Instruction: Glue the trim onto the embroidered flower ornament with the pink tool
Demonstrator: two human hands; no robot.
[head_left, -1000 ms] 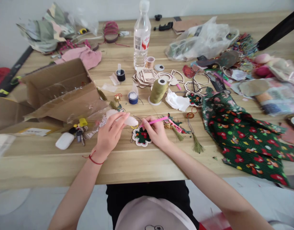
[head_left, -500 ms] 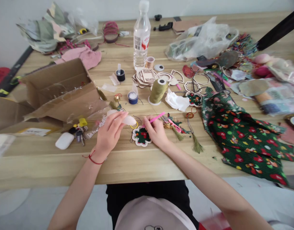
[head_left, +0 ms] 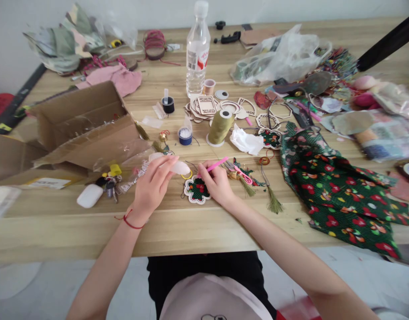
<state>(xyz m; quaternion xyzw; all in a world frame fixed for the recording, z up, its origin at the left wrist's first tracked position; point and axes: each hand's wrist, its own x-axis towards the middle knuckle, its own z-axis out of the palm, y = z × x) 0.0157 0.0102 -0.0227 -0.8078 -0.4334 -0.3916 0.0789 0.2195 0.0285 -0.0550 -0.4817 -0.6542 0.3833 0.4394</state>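
Scalloped floral ornament (head_left: 196,190) lies flat at my 12 o'clock, within reach of my right hand (head_left: 217,184), its fingers pinching a pink stick (head_left: 216,164) above the piece, while my left hand (head_left: 153,184) curls around a white translucent tube (head_left: 180,167), held clear at 11 o'clock.

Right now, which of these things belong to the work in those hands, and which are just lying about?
In use: left hand with pale squeeze tube; right hand with pink stick; scalloped floral ornament.

Lying about: water bottle; green thread cone; cardboard box; green floral fabric.

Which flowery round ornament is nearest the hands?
The white-edged green-and-red ornament beside the right hand; the other ornament lies farther off, next to the crumpled white tissue.
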